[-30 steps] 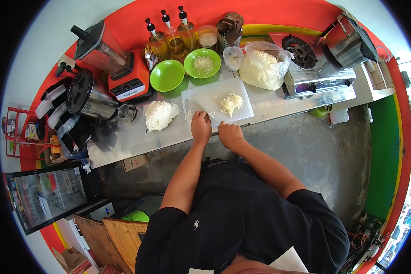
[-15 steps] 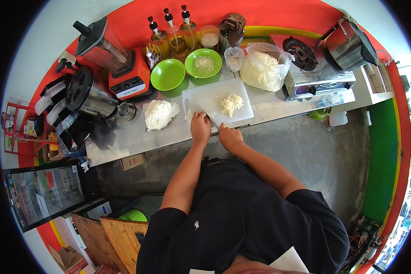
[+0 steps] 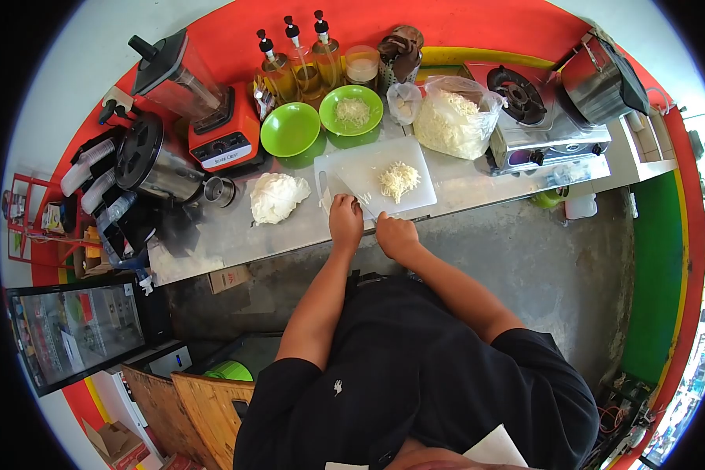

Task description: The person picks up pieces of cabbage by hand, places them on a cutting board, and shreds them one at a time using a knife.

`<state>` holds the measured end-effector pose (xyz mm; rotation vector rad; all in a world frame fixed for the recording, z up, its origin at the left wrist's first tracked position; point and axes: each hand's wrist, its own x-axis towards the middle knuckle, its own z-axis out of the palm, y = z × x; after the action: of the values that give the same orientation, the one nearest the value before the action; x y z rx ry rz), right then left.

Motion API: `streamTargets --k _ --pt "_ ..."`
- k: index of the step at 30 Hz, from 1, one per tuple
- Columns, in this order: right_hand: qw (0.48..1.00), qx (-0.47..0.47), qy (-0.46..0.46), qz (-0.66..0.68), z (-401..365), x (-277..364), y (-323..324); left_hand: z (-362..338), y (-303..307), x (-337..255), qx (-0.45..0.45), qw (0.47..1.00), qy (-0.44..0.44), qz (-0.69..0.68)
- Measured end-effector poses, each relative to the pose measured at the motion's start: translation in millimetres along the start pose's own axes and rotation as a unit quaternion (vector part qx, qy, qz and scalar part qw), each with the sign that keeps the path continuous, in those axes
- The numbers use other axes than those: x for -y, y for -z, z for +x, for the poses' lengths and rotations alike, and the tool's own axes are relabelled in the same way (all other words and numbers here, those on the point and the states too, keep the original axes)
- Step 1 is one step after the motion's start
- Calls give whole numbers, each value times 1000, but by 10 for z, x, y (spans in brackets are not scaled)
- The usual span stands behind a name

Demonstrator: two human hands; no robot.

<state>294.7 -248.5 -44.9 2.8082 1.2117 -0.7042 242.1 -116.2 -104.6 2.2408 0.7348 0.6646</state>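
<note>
My right hand (image 3: 398, 235) is closed round the handle of a knife at the front edge of the white cutting board (image 3: 415, 149). The knife blade (image 3: 359, 189) slants away over the board to the upper left. My left hand (image 3: 345, 225) sits just left of the blade, fingers curled down on a pale vegetable piece (image 3: 326, 200) that they mostly cover. A few thin slivers lie beside the blade. To the right, a heap of pale shreds (image 3: 400, 182) rests on the board.
Left of the board lies a crumpled-looking white lump (image 3: 278, 197). Behind stand a green bowl (image 3: 291, 129), another green bowl (image 3: 366, 125) with shreds, and a plastic bag (image 3: 454, 129) of pale shreds. A blender (image 3: 223, 145) stands left, a gas stove (image 3: 548, 141) right.
The whole view has shifted very slightly. Both hands, the knife and the shreds keep almost the same places on the board.
</note>
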Motion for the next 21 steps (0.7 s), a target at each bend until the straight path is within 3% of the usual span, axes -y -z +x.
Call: streamTargets --k 9,21 --pt "999 -45 11 -15 34 -20 -105 -12 2 46 -3 999 -52 0" --pt "1000 -10 5 -6 -35 -34 -38 -56 -9 43 11 999 -38 4"
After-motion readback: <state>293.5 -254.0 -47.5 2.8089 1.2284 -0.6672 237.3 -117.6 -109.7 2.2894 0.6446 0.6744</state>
